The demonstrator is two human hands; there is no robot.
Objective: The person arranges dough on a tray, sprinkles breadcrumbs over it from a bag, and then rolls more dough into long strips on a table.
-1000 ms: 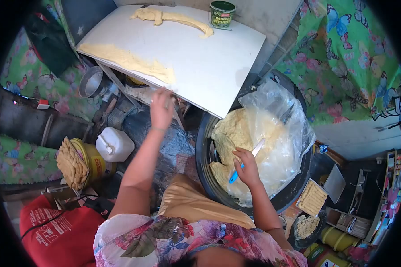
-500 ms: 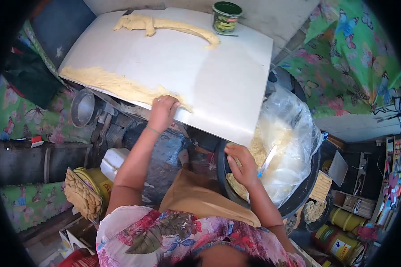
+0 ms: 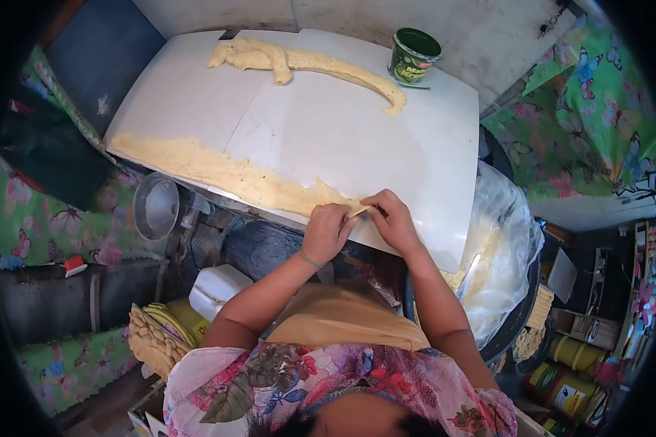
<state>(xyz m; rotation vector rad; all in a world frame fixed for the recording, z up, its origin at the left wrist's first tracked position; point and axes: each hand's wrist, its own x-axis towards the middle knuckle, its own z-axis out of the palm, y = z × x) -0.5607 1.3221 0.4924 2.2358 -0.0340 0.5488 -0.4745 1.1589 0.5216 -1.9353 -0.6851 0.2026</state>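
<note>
A long flattened strip of pale yellow dough (image 3: 219, 172) lies along the near edge of the white tabletop (image 3: 328, 135). At its right end my left hand (image 3: 326, 231) is closed on the dough edge, fingers curled over it. My right hand (image 3: 390, 218) pinches the tip of the same strip, close beside the left. Part of the dough between the hands is hidden by the fingers. A thicker roll of dough (image 3: 328, 67), with a lumpy left end, lies at the back of the tabletop.
A green tub (image 3: 414, 57) stands at the back right with a thin stick by it. Right of the table is a dark basin lined with a clear plastic bag (image 3: 499, 247). A metal pot (image 3: 156, 206) and a white container (image 3: 219, 290) are at the lower left.
My right hand has moved from the basin up to the strip's right end. My left hand stays at the dough, now further right in view. The camera view has shifted.
</note>
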